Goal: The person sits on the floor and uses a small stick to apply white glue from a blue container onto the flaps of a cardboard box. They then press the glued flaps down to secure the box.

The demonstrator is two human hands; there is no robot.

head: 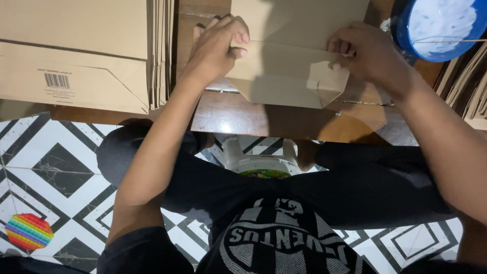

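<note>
On the low wooden table (264,122), near its middle, I see a flat brown paper bag (286,71) being folded, and I place everything else against that bag. Left hand (219,44) sits on the bag's left edge, fingers curled over the fold and pinching the paper, thumb tucked under; closed on it, not spread. Right hand (366,50) is at the bag's right edge, fingers bent narrow and gripping the paper just above a small folded corner flap (329,77). Both hands touch the bag; its lower folded panel lies toward me and its upper part runs off the top of the view. Left of the bag, just past the left hand, stands a thick stack of flat brown bags (81,56), edges lined up, the top one with a printed barcode patch. Right of the bag and further up, a blue bowl (439,28) with white paste inside; more brown sheets (469,86) lean below it at the table's right end. Below the bag, under the table edge, a white tub (261,160) sits between my crossed legs in dark trousers. Far down-left of the bag, on the black-and-white patterned floor tiles (56,167), lies a rainbow-coloured octagonal bubble toy (28,231).
</note>
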